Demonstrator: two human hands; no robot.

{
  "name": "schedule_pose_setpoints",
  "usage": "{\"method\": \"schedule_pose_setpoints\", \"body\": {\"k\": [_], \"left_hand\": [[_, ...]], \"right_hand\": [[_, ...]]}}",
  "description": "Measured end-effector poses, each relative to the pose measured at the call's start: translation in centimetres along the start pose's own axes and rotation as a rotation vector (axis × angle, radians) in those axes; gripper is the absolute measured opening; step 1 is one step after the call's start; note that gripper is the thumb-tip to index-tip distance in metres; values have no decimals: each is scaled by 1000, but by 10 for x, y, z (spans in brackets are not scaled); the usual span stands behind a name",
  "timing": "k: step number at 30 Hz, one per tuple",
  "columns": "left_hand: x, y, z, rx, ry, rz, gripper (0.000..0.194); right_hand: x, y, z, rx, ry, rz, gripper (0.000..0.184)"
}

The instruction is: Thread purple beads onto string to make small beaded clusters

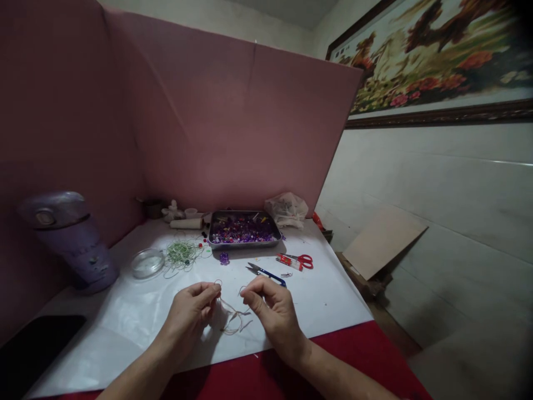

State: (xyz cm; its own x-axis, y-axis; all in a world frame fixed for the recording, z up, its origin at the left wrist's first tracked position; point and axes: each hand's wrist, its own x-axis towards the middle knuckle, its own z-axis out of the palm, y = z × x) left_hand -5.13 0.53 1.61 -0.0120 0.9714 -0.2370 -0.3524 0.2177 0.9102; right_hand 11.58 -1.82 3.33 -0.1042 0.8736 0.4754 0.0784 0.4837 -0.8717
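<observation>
My left hand (192, 311) is closed in a pinch on a thin cord (233, 322), with a small loop standing up above the fingertips. Opposite it, my right hand (275, 316) pinches another thin stretch of cord between thumb and forefinger. Below and between both hands the pale, knotted cord hangs in loose loops over the white sheet. Just beyond my right hand lie blue-handled thread snips (266, 273), partly hidden by the fingers. A small metal clasp-like piece (286, 275) rests to their right.
A metal tray (245, 245) of mostly purple beads stands at the back. Red-handled scissors (306, 260) lie right. Green thread (183, 253), a clear round dish (147, 262) and a purple bottle (79, 244) are left. A plastic bag (287, 210) sits behind; pink panels (233, 122) border the table.
</observation>
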Motion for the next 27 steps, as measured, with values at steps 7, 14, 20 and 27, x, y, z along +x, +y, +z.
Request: {"method": "schedule_pose_setpoints", "body": {"k": [7,14,20,27], "left_hand": [[-3,1,3,-10,-56,-13,23],[-6,0,8,-17,-112,-61,26],[-6,0,9,-32,-114,-74,25],[-8,-5,7,32,-176,-55,24]], "right_hand": [[-8,4,6,-159,-100,-257,12],[-11,9,8,-297,-187,-532,13],[-11,10,9,-314,-197,-541,11],[-7,14,9,-363,-181,-427,12]]}}
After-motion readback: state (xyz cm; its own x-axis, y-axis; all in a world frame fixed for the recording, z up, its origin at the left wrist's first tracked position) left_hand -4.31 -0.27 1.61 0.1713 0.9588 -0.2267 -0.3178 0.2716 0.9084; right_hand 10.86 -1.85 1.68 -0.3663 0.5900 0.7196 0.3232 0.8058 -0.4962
